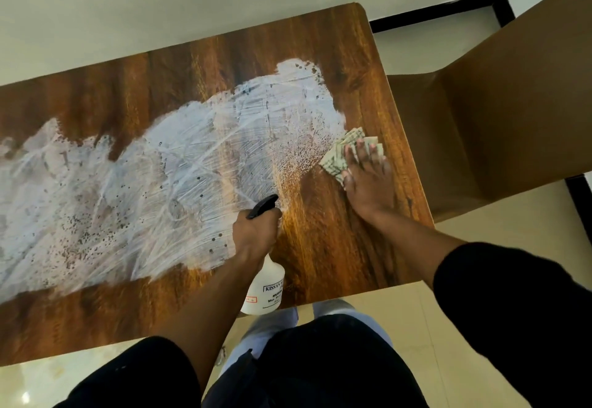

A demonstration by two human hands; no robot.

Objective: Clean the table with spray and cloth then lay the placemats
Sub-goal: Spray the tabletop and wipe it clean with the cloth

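Residue (153, 183), white and streaky, covers most of the wooden tabletop (336, 247) in a broad band whose long axis runs from the far-right corner down toward the near-left edge. The right hand (368, 177) lies flat with its fingers spread, pressing a folded patterned cloth (336, 161) onto the wood at the right end of that band, close to the tabletop's right edge. The left hand (256, 231) is closed around the neck of a white spray bottle (266, 286), its black nozzle pointing forward and right toward the cloth; fine droplets speckle the wood between nozzle and cloth. All remaining residue lies to the left of both hands, so the wipe probably has to travel leftward along the band, and the cloth-bearing right hand must cross furthest. No placemats are visible; a brown chair (496, 103) stands just beside the right edge.
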